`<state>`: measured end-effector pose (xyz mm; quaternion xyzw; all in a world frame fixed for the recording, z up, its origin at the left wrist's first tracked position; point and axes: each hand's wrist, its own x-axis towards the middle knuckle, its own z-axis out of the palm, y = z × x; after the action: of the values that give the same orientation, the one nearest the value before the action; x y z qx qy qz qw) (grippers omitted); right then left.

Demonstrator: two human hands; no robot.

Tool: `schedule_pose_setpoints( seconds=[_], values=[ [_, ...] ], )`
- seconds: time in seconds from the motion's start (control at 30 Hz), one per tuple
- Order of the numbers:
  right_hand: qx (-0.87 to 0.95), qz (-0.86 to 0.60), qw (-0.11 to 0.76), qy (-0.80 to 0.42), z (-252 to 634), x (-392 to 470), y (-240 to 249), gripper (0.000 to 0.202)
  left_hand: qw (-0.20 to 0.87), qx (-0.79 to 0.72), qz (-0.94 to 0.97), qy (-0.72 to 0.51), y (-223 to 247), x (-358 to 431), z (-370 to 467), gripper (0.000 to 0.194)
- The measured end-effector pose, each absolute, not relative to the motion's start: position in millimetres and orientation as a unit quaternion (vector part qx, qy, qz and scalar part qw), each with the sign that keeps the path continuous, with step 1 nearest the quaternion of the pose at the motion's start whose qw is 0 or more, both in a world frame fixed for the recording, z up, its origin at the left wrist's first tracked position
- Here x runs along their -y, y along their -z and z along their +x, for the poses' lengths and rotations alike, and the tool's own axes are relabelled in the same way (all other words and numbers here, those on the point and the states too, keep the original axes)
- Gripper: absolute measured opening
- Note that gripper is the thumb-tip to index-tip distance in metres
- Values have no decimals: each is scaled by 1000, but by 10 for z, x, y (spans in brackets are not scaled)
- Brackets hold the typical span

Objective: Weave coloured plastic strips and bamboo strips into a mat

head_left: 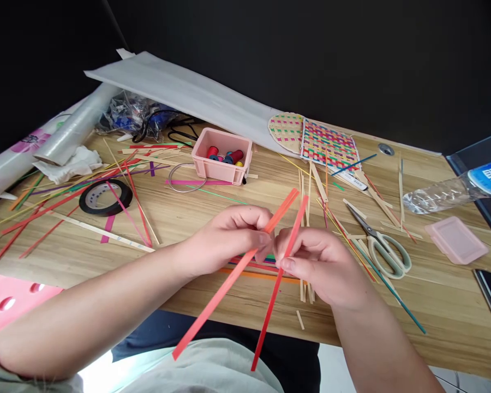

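Note:
Between the thumb and fingers of my left hand (241,234) is an orange-red strip (216,297), slanting down toward my lap. My right hand (319,256) pinches a red strip (270,305) in the same way. The two strips are held up side by side above the table's near edge, closer at the top and apart lower down. Under and behind my hands lie colored strips (265,267) and pale bamboo-like strips (310,292), partly woven together; my fingers hide much of them.
Scissors (382,240) lie to the right, near a clear plastic bottle (437,194) and a pink lid (458,239). A pink box (221,172) holds thread spools. Black tape (105,197) lies left among scattered strips. Woven pieces (329,143) rest at the back.

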<state>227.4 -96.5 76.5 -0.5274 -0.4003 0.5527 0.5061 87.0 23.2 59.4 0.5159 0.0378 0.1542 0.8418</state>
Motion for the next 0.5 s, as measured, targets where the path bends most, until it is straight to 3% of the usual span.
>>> schedule_pose_setpoints(
  seconds=[0.17,0.27,0.37,0.5],
  values=[
    [368,-544,564,-500,2360,964,-786,13,813,-117,481,-306,-765,-403,903,26],
    [311,-564,687,-338,2575,900,-778,9,682,-294,463,-485,-886,-672,863,28],
    [249,-564,773,-146,2839,822,-746,16,588,-344,429,-593,-903,-1019,725,30],
    [212,-581,779,-100,3025,756,-700,16,546,-387,509,-542,-827,-1415,446,36]
  ],
)
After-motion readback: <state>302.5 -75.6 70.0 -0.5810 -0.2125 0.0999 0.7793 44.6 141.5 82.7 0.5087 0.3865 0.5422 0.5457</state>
